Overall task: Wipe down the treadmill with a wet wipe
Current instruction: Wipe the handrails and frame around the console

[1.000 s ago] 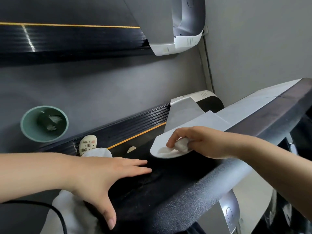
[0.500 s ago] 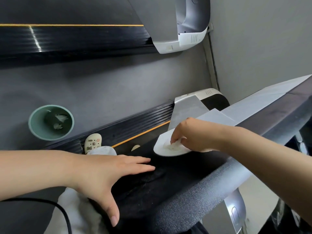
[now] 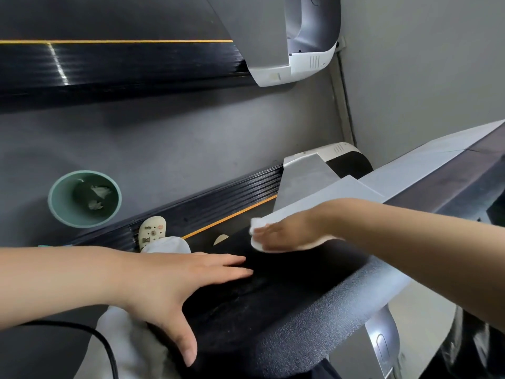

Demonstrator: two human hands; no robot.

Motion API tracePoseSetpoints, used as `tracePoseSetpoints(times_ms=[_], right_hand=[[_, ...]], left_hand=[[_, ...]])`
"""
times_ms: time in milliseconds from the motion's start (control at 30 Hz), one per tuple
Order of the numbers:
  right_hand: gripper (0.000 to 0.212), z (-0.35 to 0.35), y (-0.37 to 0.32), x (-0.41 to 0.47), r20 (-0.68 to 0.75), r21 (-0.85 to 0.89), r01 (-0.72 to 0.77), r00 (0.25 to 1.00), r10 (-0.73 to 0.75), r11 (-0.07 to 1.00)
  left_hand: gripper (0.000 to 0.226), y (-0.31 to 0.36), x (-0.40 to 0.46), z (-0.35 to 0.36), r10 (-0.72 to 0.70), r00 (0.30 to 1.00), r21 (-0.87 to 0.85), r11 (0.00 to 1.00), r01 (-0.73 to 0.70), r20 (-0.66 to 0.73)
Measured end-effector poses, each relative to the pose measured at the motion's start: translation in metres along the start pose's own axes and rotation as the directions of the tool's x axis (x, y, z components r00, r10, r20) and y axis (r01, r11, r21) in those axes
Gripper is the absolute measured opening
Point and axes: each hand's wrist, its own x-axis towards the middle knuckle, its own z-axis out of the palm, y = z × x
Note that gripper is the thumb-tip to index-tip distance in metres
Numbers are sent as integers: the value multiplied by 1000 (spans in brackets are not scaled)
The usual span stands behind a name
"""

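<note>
My right hand [image 3: 292, 232] holds a white wet wipe [image 3: 256, 225] against the rounded tip of the treadmill's silver side arm [image 3: 341, 192]. The hand is motion-blurred, and the wipe pokes out past its fingertips on the left. My left hand [image 3: 175, 280] rests flat, fingers spread, on the treadmill's black console top [image 3: 273, 294], apart from the wipe. The grey textured edge of the console [image 3: 341, 305] runs along the near side.
A green bin [image 3: 58, 212] with crumpled wipes inside stands on the grey floor at the left. My cream clog [image 3: 152, 231] is on the treadmill's ribbed side rail. A black cable [image 3: 103, 340] crosses bottom left. A second treadmill [image 3: 300, 50] stands beyond, by the wall.
My right hand has swept left along the silver arm's tip with the wipe, and its fingers now reach out further. The left hand has stayed on the console.
</note>
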Motion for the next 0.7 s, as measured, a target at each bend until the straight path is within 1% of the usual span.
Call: tracePoseSetpoints(times_ms=[33, 67, 100, 133, 200, 233, 267, 300, 367, 400, 433, 533, 600, 700], right_hand=[[56, 0, -2, 1, 13, 6, 65, 998, -65, 998], [53, -1, -5, 2, 43, 66, 84, 995, -87, 994], [48, -2, -5, 3, 87, 102, 63, 994, -72, 993], [44, -5, 1, 7, 108, 127, 15, 994, -29, 992], [42, -12, 11, 18, 111, 162, -127, 988, 110, 979], [40, -12, 12, 23, 78, 135, -152, 987, 143, 979], [37, -13, 10, 25, 55, 86, -137, 990, 133, 987], [34, -13, 6, 26, 50, 43, -87, 995, 85, 995], [40, -11, -10, 28, 26, 129, -12, 1000, 9, 992], [42, -11, -19, 28, 49, 235, -29, 999, 18, 972], [43, -12, -25, 27, 76, 283, -65, 996, 45, 957], [42, -14, -14, 47, 128, 153, -107, 988, 87, 982], [41, -10, -2, 67, 122, 59, -132, 985, 125, 989], [38, -9, 1, 84, 102, 19, -161, 982, 158, 987]], left_hand=[[106, 0, 0, 0, 2, 1000, -1, 1000, -2, -3], [106, 0, 0, 0, 0, 1000, -4, 1000, 0, -6], [107, 0, 0, -1, -2, 1000, -7, 1000, 2, -8], [108, 0, 0, -1, -2, 1000, -8, 1000, 2, -9], [108, 0, 1, -1, 2, 1000, -12, 1000, -3, -14], [108, 0, 0, 0, 6, 1000, -14, 1000, -6, -16], [107, 0, 0, 1, 12, 1000, -17, 1000, -12, -22], [107, -1, 0, 2, 16, 999, -18, 1000, -16, -28], [107, -2, -1, 1, 18, 999, -13, 1000, -18, -28], [108, -3, -1, 0, 19, 1000, -11, 1000, -19, -23], [109, -4, 0, -1, 25, 999, -11, 1000, -25, -23], [109, -5, 0, -2, 32, 999, -2, 999, -33, -20], [108, -5, -1, -2, 16, 1000, -8, 1000, -16, -11], [107, -9, -1, 0, 16, 1000, -14, 1000, -16, -6]])
